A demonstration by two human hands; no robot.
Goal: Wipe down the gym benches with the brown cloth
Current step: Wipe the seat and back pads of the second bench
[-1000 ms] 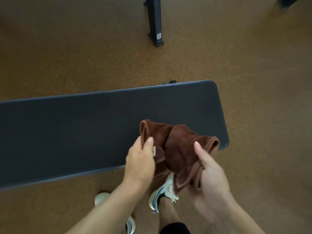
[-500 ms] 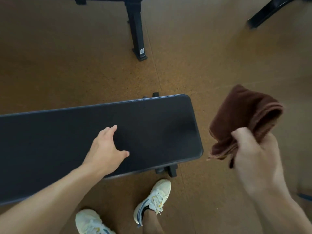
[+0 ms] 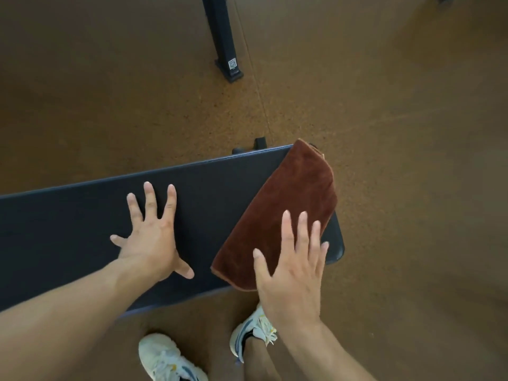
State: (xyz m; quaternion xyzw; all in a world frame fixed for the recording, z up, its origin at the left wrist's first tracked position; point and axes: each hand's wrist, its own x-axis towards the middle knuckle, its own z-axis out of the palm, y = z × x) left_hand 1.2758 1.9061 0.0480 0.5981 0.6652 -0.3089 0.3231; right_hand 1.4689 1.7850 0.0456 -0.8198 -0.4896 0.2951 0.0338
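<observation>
The right hand [image 3: 292, 266] lay flat, fingers straight, pressing the brown cloth [image 3: 286, 213] onto the bench [image 3: 82, 215]'s right end; the left hand [image 3: 149, 232] rested splayed on the pad, holding nothing. Wiping looked about to start; the next move called for a pressed sweep leftward.

Speckled brown cork-like floor [image 3: 110, 100] with a seam; a black equipment leg [image 3: 222, 42] stands beyond.
</observation>
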